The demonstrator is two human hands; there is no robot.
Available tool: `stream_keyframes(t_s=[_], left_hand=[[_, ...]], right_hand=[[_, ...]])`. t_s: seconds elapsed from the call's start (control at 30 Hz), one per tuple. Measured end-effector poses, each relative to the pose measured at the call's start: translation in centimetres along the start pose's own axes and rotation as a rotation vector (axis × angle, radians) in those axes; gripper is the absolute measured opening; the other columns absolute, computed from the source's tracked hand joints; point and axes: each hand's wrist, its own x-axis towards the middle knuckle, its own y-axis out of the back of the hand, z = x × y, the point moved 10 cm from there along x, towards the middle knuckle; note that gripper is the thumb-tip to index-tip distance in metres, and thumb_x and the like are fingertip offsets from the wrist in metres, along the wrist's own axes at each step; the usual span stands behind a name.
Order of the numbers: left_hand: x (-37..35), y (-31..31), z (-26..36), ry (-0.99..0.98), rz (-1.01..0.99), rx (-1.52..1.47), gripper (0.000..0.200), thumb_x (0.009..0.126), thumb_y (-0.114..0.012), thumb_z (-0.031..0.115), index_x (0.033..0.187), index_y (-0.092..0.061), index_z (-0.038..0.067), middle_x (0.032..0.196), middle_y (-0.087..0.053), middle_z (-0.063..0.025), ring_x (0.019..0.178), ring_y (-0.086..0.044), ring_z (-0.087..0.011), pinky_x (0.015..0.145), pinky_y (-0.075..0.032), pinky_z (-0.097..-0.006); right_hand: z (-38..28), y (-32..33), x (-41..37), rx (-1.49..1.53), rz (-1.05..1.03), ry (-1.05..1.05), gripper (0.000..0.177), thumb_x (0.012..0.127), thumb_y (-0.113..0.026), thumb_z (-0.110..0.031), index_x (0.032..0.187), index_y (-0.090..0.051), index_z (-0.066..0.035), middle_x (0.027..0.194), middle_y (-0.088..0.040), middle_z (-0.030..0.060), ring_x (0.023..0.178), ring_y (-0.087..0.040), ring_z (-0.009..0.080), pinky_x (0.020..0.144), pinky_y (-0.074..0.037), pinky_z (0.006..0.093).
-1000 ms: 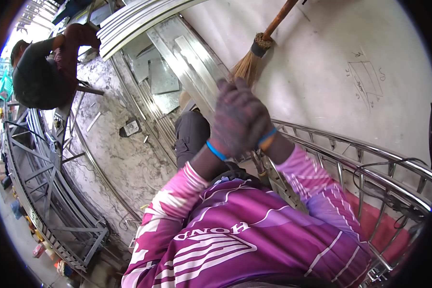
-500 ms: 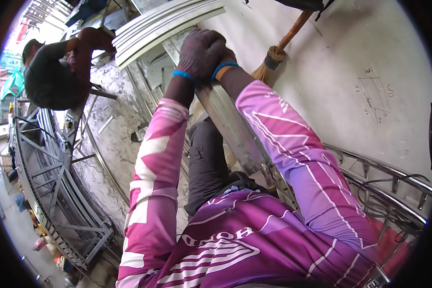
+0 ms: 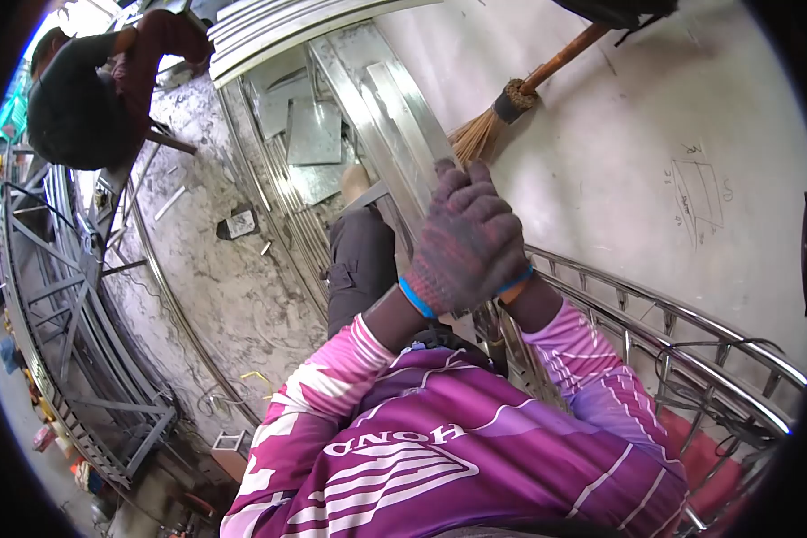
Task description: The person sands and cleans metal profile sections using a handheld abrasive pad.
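Observation:
Both my hands wear dark knitted gloves with blue cuffs and are pressed together in front of my waist. My left hand [image 3: 462, 247] lies over the right, its fingers folded across it. Most of my right hand [image 3: 514, 255] is hidden behind the left, and its fingers cannot be told apart. Anything between the palms is out of sight. Just beyond the hands runs a long shiny metal profile [image 3: 354, 76], with a narrower strip [image 3: 403, 112] lying along it. A square metal sheet [image 3: 315, 131] sits to its left.
A straw broom [image 3: 484, 134] leans at a pale surface with a pen sketch [image 3: 698, 193]. White ribbed profiles [image 3: 296, 36] lie ahead. Another person [image 3: 85, 103] is bent over at far left, near a metal rack [image 3: 49, 291]. A chrome rail [image 3: 690, 359] with cables stands right.
My joined hands have come back from over the metal profile toward my waist, with elbows bending. The profile and sheet are now uncovered. The view has shifted slightly.

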Motion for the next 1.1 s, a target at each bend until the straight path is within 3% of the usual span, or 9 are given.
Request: stream_keyframes(t_s=[0.3, 0.37, 0.4, 0.43, 0.57, 0.63, 0.83, 0.97, 1.1], left_hand=[[6.9, 3.5, -12.3, -0.107, 0.041, 0.223, 0.016, 0.082, -0.067, 0.03, 0.089, -0.077, 0.02, 0.102, -0.07, -0.0055, 0.097, -0.063, -0.0291, 0.091, -0.045, -0.0432], [9.3, 6.0, -14.8, -0.129, 0.068, 0.205, 0.029, 0.087, -0.064, 0.032, 0.094, -0.078, 0.008, 0.104, -0.075, -0.0125, 0.1, -0.063, -0.0342, 0.098, -0.047, -0.0444], [10.2, 6.3, -16.5, -0.08, 0.067, 0.21, 0.03, 0.087, -0.064, 0.033, 0.097, -0.078, 0.008, 0.105, -0.075, -0.0129, 0.101, -0.062, -0.0355, 0.098, -0.047, -0.0455], [10.6, 6.6, -17.4, -0.033, 0.068, 0.215, 0.031, 0.087, -0.064, 0.033, 0.099, -0.078, 0.007, 0.106, -0.075, -0.0133, 0.103, -0.062, -0.0367, 0.099, -0.048, -0.0465], [9.5, 5.3, -16.2, 0.094, 0.038, 0.202, 0.033, 0.088, -0.064, 0.035, 0.102, -0.078, 0.008, 0.108, -0.073, -0.0126, 0.108, -0.059, -0.0365, 0.098, -0.048, -0.0461], [6.9, 3.1, -12.3, -0.062, 0.03, 0.194, 0.031, 0.087, -0.065, 0.035, 0.097, -0.077, 0.008, 0.103, -0.071, -0.0128, 0.106, -0.058, -0.0343, 0.098, -0.046, -0.0465], [-0.1, -1.0, 1.7, -0.065, -0.014, 0.015, 0.031, 0.078, -0.069, 0.036, 0.094, -0.071, 0.009, 0.098, -0.063, -0.0111, 0.098, -0.056, -0.0339, 0.098, -0.04, -0.0512], [0.1, -2.0, 0.6, 0.039, -0.22, 0.048, 0.037, 0.075, -0.071, 0.037, 0.101, -0.071, 0.011, 0.106, -0.063, -0.0116, 0.101, -0.059, -0.0316, 0.097, -0.041, -0.0501], [3.9, 1.2, -6.0, -0.094, 0.024, -0.001, 0.03, 0.074, -0.07, 0.036, 0.085, -0.068, 0.007, 0.09, -0.06, -0.0107, 0.094, -0.056, -0.0319, 0.097, -0.041, -0.0494]], right_hand=[[-2.0, 1.7, -0.8, -0.209, 0.239, 0.19, 0.055, 0.094, -0.064, -0.048, 0.139, -0.062, -0.017, 0.149, -0.058, 0.0133, 0.139, -0.056, 0.0252, 0.109, -0.051, 0.0389], [-2.5, 2.5, -1.1, -0.229, 0.318, 0.231, 0.054, 0.093, -0.064, -0.048, 0.138, -0.063, -0.017, 0.149, -0.059, 0.0131, 0.138, -0.057, 0.0249, 0.107, -0.052, 0.039], [-1.6, 1.0, 2.5, -0.127, 0.01, 0.075, 0.056, 0.093, -0.064, -0.049, 0.14, -0.061, -0.02, 0.15, -0.058, 0.0106, 0.138, -0.057, 0.0251, 0.11, -0.05, 0.0383], [-2.1, 1.9, 2.6, -0.116, 0.027, 0.081, 0.056, 0.093, -0.064, -0.049, 0.14, -0.061, -0.02, 0.15, -0.058, 0.0106, 0.138, -0.057, 0.0251, 0.11, -0.05, 0.0383], [0.2, -0.3, 0.6, -0.036, -0.105, -0.055, 0.053, 0.095, -0.061, -0.047, 0.142, -0.06, -0.022, 0.151, -0.057, 0.0089, 0.138, -0.055, 0.0266, 0.115, -0.046, 0.0395], [-0.7, 0.9, -4.5, -0.037, 0.284, 0.209, 0.055, 0.097, -0.06, -0.045, 0.146, -0.057, -0.021, 0.154, -0.054, 0.0098, 0.142, -0.051, 0.025, 0.117, -0.043, 0.0388], [-0.7, 0.3, -4.1, -0.076, 0.211, 0.194, 0.057, 0.096, -0.061, -0.046, 0.146, -0.056, -0.02, 0.155, -0.053, 0.0103, 0.143, -0.05, 0.0248, 0.118, -0.042, 0.0387], [-0.8, 0.1, -3.5, -0.098, 0.171, 0.202, 0.058, 0.096, -0.062, -0.046, 0.147, -0.055, -0.02, 0.155, -0.052, 0.0107, 0.143, -0.05, 0.0246, 0.119, -0.041, 0.0386], [-1.4, 0.5, -2.8, -0.122, 0.158, 0.228, 0.06, 0.095, -0.062, -0.047, 0.148, -0.055, -0.019, 0.156, -0.052, 0.0111, 0.144, -0.049, 0.0244, 0.119, -0.041, 0.0385]])
